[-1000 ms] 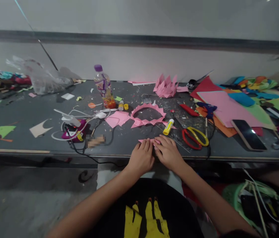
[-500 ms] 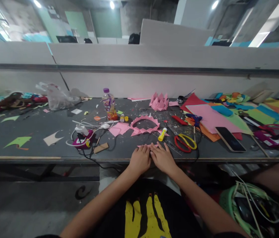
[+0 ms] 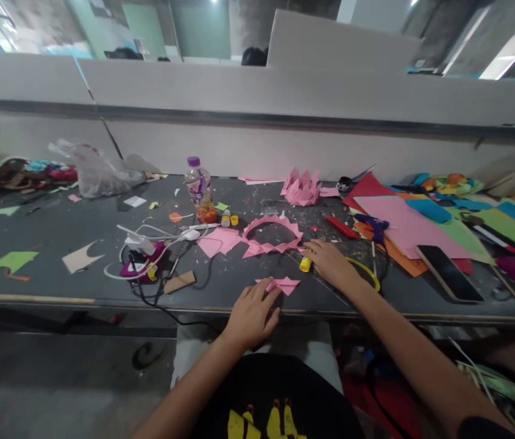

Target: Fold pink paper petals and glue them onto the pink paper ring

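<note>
My left hand lies at the front edge of the table, its fingers stretched out and fingertips resting on a small folded pink paper piece. Further right, my right hand has its fingers curled over a glue stick; only the yellow end shows, the rest is under the fingers. Just beyond both hands is a ring of pointed pink paper folds. Scissors with a yellow handle are partly covered by my right forearm.
Behind the ring stands a pink paper crown. A bottle, a purple power strip with cables and a cardboard strip are on the left. On the right are a glue gun, coloured paper sheets and a phone.
My hands were together over the folded pink paper. My right hand has moved right and forward onto the glue stick. More of the folded paper now shows beside my left hand.
</note>
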{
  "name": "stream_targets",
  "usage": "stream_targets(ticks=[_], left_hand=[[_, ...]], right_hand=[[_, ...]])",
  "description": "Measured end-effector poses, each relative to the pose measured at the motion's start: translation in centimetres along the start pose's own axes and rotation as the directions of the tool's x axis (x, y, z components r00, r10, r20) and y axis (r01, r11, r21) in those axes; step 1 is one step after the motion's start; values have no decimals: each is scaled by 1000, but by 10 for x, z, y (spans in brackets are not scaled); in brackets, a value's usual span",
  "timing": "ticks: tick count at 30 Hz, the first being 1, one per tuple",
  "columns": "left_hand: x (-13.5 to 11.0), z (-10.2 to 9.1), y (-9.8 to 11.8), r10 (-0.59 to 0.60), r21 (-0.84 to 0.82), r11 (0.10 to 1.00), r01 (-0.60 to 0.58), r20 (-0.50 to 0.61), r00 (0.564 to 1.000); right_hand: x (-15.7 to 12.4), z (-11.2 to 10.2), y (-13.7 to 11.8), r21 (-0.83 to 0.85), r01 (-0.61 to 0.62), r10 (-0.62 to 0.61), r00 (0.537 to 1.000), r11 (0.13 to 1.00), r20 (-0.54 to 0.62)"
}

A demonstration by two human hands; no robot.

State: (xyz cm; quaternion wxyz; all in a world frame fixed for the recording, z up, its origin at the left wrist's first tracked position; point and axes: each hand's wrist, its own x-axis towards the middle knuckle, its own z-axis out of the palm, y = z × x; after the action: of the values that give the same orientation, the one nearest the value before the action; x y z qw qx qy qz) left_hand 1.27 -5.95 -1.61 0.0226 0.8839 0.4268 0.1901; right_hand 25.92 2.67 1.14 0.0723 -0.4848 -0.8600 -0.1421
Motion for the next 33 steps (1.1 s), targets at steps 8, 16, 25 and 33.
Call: stream_targets(ticks=[8, 16, 25, 33], left_hand=[[3, 6, 5, -32, -10, 999, 32, 7, 999], [1, 7, 5, -9, 18, 1000, 9, 30, 1000], [0, 9, 6, -25, 34, 999, 25, -4, 1000], [-3, 11, 13, -75, 64, 995, 74, 7, 997]], right_hand=[[-20, -9, -31, 561, -201, 416, 863, 803, -286], [-33, 3, -78, 880, -289, 550, 834, 377, 38], [-30, 4, -85, 860, -258, 574, 817, 440, -49], [-16, 5, -93, 807, -214, 466, 881, 550, -83]])
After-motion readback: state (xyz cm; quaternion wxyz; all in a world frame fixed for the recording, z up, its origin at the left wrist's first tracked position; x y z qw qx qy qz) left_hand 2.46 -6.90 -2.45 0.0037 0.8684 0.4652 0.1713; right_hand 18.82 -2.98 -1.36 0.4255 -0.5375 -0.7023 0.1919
